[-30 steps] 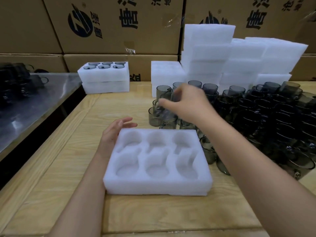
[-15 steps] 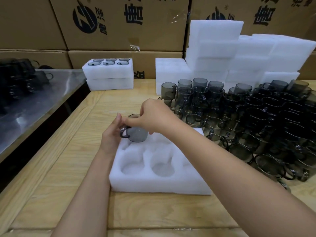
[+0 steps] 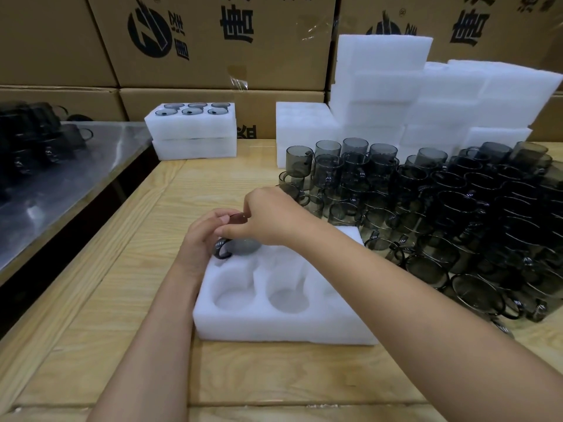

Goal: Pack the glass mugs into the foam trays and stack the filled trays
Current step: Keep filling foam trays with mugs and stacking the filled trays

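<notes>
Right hand (image 3: 271, 217) pinches the upper rim of one glass mug (image 3: 243, 245) between thumb and fingertips, with the forearm reaching in from the lower right. Left hand (image 3: 202, 237) is curled against the left side of the same mug, its fingertips meeting the rim beside those of the right hand.

Mug position: at the far-left pocket of the foam tray (image 3: 283, 328), body upright, handle (image 3: 221, 250) pointing toward the near left. Whether the base is fully seated in the pocket cannot be told, since both hands cover most of the glass.

Tray position: flat on the wooden table (image 3: 122, 300), directly in front of the person. Two near pockets (image 3: 234, 300) show clearly and hold nothing; the right side of the tray is hidden by the right forearm.

Surrounding items:
- Loose mugs (image 3: 441, 208), smoky grey, packed closely in stacked layers on the table just right of the tray.
- A filled tray stack (image 3: 192, 130) at the far left of the table, two high, with six mug rims showing in the top one.
- Empty foam stacks (image 3: 396, 86) behind the loose mugs.
- Cardboard boxes (image 3: 213, 41) along the back.
- A metal table (image 3: 70, 178) at the left, carrying more dark mugs.
</notes>
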`<state>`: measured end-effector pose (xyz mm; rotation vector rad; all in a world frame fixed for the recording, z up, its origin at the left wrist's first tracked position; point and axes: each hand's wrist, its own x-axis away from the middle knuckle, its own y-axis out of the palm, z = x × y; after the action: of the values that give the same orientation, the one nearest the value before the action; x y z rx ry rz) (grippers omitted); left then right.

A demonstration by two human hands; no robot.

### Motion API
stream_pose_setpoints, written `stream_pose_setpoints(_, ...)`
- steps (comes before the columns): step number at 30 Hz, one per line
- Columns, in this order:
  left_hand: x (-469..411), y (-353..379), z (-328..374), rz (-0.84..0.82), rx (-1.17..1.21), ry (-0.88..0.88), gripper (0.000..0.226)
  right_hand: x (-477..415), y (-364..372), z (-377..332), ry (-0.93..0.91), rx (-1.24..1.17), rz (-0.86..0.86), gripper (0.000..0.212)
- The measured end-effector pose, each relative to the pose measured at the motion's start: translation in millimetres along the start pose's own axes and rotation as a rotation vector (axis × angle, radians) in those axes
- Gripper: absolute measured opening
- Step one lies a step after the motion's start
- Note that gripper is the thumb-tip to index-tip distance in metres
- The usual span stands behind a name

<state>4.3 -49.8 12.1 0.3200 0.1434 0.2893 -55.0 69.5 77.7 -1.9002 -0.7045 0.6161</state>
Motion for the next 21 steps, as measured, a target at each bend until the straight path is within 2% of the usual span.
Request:
stream_pose_setpoints(3,1,1,1,0.009,-0.068,0.023,0.025,1,-1,0,-0.025,0.03,-0.007,0.051)
stream_pose_setpoints(7,3,0,1,0.005,-0.046,0.001,0.031,5,5,-3,-0.052,0.106,-0.032,0.052)
stream_pose_setpoints(10,1,0,5,0.079,-0.046,0.004,0.021,4,3,-4,-0.008,-0.021,-0.082,0.057)
stream_pose_setpoints(12,-3,-1,9,0.189,-0.222,0.079,0.017,0,0,-4,0.046,-0.146,-0.033,0.059)
stream_pose_setpoints(14,-7,3,16,0.235,-0.447,0.202,0.021,-7,2,-4,0.084,-0.083,0.046,0.056)
stream_pose_setpoints(16,-12,11,18,0.197,-0.681,0.235,0.027,-10,12,-3,0.097,0.043,0.044,0.05)
stream_pose_setpoints(19,-20,15,9,0.163,-1.132,0.064,0.038,-8,33,5,0.118,0.23,-0.019,0.057)
stream_pose_setpoints(21,-21,13,3,0.114,-1.143,-0.051,0.043,-8,42,10,0.141,0.28,-0.019,0.057)
